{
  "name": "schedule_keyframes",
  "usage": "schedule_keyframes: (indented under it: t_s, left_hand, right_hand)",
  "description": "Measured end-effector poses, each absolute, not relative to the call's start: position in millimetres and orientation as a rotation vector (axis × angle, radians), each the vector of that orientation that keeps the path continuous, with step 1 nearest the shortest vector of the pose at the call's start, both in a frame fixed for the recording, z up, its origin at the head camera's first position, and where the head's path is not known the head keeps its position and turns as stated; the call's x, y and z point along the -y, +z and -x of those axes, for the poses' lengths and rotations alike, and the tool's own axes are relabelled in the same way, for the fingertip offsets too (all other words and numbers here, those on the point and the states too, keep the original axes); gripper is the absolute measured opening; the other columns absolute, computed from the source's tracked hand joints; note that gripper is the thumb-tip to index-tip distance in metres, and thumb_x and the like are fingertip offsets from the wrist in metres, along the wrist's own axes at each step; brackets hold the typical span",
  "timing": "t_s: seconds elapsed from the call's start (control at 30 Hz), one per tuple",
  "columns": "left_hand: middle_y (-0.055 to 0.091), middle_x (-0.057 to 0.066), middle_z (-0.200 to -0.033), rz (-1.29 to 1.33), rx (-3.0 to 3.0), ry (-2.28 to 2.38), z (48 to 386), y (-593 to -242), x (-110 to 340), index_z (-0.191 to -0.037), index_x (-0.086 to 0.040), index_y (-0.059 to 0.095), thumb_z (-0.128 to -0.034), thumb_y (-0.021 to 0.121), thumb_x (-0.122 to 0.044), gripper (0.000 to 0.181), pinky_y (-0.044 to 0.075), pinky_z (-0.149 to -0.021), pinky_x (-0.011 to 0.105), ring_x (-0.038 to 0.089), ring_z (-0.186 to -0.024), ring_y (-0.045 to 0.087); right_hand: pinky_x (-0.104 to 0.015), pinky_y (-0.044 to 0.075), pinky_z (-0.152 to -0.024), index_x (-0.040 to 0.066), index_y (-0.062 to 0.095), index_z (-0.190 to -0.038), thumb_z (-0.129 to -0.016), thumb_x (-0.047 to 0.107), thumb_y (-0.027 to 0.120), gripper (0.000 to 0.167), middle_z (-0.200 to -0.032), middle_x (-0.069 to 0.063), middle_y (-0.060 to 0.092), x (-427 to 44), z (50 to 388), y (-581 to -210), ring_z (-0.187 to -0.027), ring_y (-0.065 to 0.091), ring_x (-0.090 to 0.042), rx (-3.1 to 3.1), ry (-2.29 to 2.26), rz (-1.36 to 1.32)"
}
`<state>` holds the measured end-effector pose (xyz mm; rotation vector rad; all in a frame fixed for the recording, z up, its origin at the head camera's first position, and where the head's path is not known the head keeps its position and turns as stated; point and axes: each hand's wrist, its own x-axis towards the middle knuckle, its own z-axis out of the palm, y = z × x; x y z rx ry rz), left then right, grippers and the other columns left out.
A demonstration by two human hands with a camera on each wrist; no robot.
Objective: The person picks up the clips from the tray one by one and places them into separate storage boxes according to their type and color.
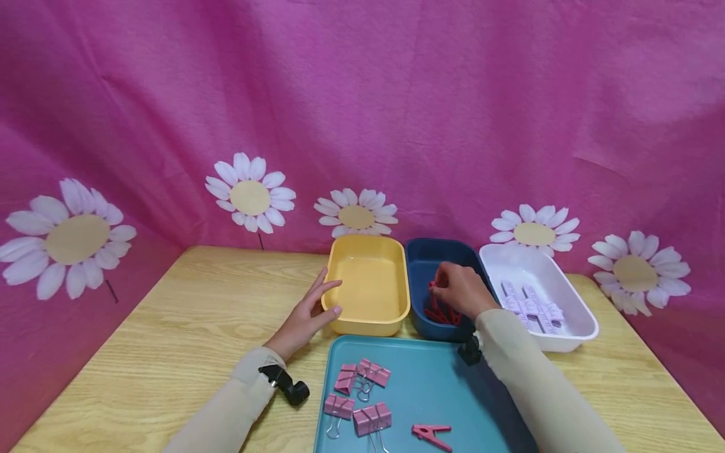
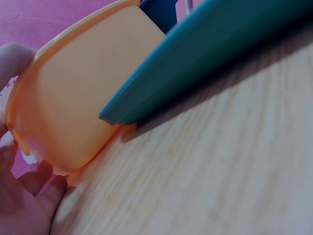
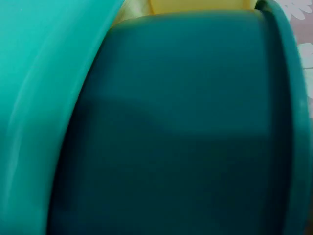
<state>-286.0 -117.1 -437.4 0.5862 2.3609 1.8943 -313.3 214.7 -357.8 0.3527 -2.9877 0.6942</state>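
Red clip [image 1: 432,286] pinched by right hand [image 1: 466,290], over blue bin [image 1: 438,250]. Left hand [image 1: 306,319], fingers extended and spread, touches yellow bin [image 1: 368,280], left of blue bin. Tray [image 1: 436,377] lies in front of blue bin.

The head view looks forward and down across the table [image 1: 170,358]; the low left-wrist and very near right-wrist views both share its far yellow tub [image 1: 367,328].

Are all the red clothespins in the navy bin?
No, one red clothespin lies on the teal tray, to the right of the pink binder clips.
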Motion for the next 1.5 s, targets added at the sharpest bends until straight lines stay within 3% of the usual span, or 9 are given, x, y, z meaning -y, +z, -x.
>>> schedule_keyframes:
  t_s: [0.27,0.7,1.03,1.23,1.5]
  left_hand:
    - [-0.001,0.000,-0.163,-0.548,-2.356,1.841,275,-417,115,-0.147,-0.013,0.039,-0.0965,0.060,-0.019,0.056,0.022,-0.115,0.042,0.026,-0.147,0.008]
    - [0.005,-0.019,-0.159,-0.533,-2.397,1.859,285,-436,117,-0.141,-0.033,0.045,-0.0950,0.062,-0.025,0.050,0.025,-0.114,0.037,0.015,-0.146,0.012]
    - [0.002,-0.010,-0.161,-0.551,-2.390,1.857,285,-435,117,-0.145,-0.023,0.043,-0.0957,0.062,-0.023,0.053,0.023,-0.115,0.041,0.021,-0.147,0.010]
    - [-0.001,0.000,-0.162,-0.574,-2.346,1.854,272,-414,114,-0.147,-0.012,0.039,-0.0967,0.059,-0.018,0.055,0.020,-0.116,0.043,0.026,-0.147,0.007]
    - [0.000,0.004,-0.163,-0.561,-2.365,1.827,263,-402,114,-0.147,-0.011,0.039,-0.0965,0.059,-0.017,0.055,0.022,-0.115,0.043,0.028,-0.147,0.009]
  right_hand:
    - [-0.030,0.051,-0.058,0.009,0.060,-0.094,-0.087,0.020,0.072,0.018,-0.080,-0.005,0.062,-219,316,-360,-0.069,0.056,-0.021,3.048,0.690,-0.298]
    - [-0.030,0.050,-0.058,0.007,0.061,-0.095,-0.087,0.023,0.071,0.020,-0.080,-0.006,0.063,-232,320,-361,-0.070,0.057,-0.021,3.075,0.689,-0.167]
    - [-0.030,0.051,-0.057,0.004,0.060,-0.094,-0.088,0.022,0.069,0.021,-0.077,-0.007,0.064,-236,320,-364,-0.067,0.059,-0.020,3.103,0.764,-0.076]
    - [-0.029,0.050,-0.057,0.004,0.060,-0.096,-0.088,0.023,0.067,0.022,-0.076,-0.007,0.063,-235,321,-368,-0.068,0.058,-0.021,3.151,0.735,-0.053]
    - [-0.030,0.050,-0.060,0.003,0.061,-0.100,-0.089,0.025,0.067,0.025,-0.079,-0.007,0.064,-236,322,-374,-0.071,0.057,-0.022,3.165,0.721,-0.065]
